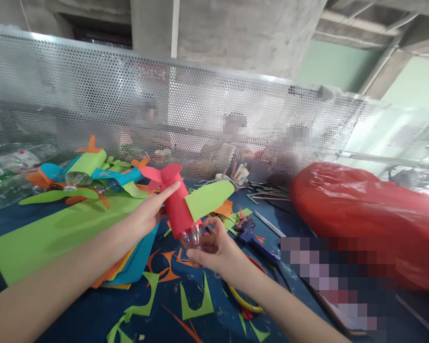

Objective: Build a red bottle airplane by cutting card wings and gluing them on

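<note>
Between my hands is a toy plane (177, 207) made from a clear plastic bottle wrapped in red paper, tilted with its clear end toward me. A green paper wing (210, 197) sticks out to the right, and red paper tail pieces (160, 174) sit at the far end. My left hand (153, 209) is closed around the red body from the left, index finger lying along the top. At the clear bottle end, my right hand (218, 245) grips with thumb and fingers bent around it. Some fingers of both hands are hidden.
Blue and orange paper planes (87, 164) and plastic bottles (7, 176) lie left, beyond a green sheet (57, 224). Paper scraps (196, 302) are scattered in front. A blue glue gun (250, 236) and large red bag (361, 205) lie right. A perforated metal screen (103, 90) stands behind.
</note>
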Action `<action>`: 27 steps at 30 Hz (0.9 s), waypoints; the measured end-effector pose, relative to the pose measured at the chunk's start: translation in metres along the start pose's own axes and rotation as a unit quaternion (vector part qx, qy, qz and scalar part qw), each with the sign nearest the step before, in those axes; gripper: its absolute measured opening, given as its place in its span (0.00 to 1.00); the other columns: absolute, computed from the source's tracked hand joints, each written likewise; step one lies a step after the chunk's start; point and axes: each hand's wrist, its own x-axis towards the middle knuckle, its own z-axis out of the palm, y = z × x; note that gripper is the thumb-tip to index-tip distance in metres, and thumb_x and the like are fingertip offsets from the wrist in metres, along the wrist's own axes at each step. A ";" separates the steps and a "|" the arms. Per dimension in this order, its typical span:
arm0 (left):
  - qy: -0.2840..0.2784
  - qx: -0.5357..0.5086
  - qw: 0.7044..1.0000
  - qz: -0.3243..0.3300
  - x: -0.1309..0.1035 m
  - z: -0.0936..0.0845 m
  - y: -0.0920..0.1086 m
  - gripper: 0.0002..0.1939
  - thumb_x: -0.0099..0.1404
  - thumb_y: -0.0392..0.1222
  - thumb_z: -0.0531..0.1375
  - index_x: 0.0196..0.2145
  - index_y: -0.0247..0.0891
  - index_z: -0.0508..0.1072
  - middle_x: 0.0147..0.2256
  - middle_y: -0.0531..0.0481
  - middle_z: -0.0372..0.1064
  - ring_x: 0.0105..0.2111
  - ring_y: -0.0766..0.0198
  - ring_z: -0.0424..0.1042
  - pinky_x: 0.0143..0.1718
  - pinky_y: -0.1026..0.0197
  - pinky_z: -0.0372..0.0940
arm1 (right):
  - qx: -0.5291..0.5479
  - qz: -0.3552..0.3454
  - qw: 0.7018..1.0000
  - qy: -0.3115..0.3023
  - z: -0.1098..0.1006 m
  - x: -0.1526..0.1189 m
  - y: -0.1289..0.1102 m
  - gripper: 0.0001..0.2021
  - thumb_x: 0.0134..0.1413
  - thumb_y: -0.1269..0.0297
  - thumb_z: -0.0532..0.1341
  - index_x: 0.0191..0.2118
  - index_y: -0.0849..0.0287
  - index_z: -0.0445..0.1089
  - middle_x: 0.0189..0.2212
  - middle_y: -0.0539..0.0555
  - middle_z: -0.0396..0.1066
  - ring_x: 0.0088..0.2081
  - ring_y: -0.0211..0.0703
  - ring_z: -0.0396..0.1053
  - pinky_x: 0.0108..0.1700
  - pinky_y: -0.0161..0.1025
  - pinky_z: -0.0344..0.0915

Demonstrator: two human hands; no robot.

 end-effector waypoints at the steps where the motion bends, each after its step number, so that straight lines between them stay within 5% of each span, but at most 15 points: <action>1: -0.006 0.000 1.000 0.000 0.000 0.000 0.001 0.23 0.52 0.51 0.67 0.43 0.37 0.73 0.43 0.43 0.74 0.40 0.53 0.72 0.38 0.57 0.68 | 0.001 -0.001 1.000 0.010 0.000 0.000 0.000 0.32 0.36 0.57 0.73 0.39 0.53 0.49 0.29 0.47 0.73 0.26 0.37 0.71 0.31 0.37 0.68; 6: -0.092 0.050 0.994 -0.011 0.011 -0.008 0.004 0.25 0.57 0.58 0.61 0.44 0.36 0.72 0.41 0.43 0.75 0.41 0.56 0.72 0.42 0.59 0.64 | 0.073 -0.018 0.995 0.069 -0.014 0.006 -0.010 0.25 0.42 0.59 0.70 0.40 0.54 0.53 0.27 0.48 0.74 0.24 0.38 0.71 0.30 0.37 0.68; 14: -0.229 0.077 0.970 -0.029 0.010 -0.009 -0.005 0.17 0.54 0.41 0.67 0.42 0.35 0.74 0.42 0.43 0.76 0.44 0.55 0.73 0.50 0.55 0.61 | 0.160 -0.006 0.984 0.079 -0.038 0.013 -0.030 0.09 0.56 0.60 0.59 0.37 0.61 0.65 0.27 0.55 0.75 0.23 0.33 0.67 0.27 0.29 0.66; 27: -0.208 0.084 0.973 -0.059 0.005 -0.009 -0.006 0.25 0.52 0.39 0.69 0.48 0.38 0.69 0.39 0.45 0.77 0.38 0.58 0.76 0.42 0.57 0.67 | 0.120 -0.030 0.991 0.052 -0.046 0.013 -0.024 0.11 0.57 0.57 0.59 0.40 0.59 0.64 0.28 0.55 0.75 0.25 0.35 0.68 0.29 0.30 0.64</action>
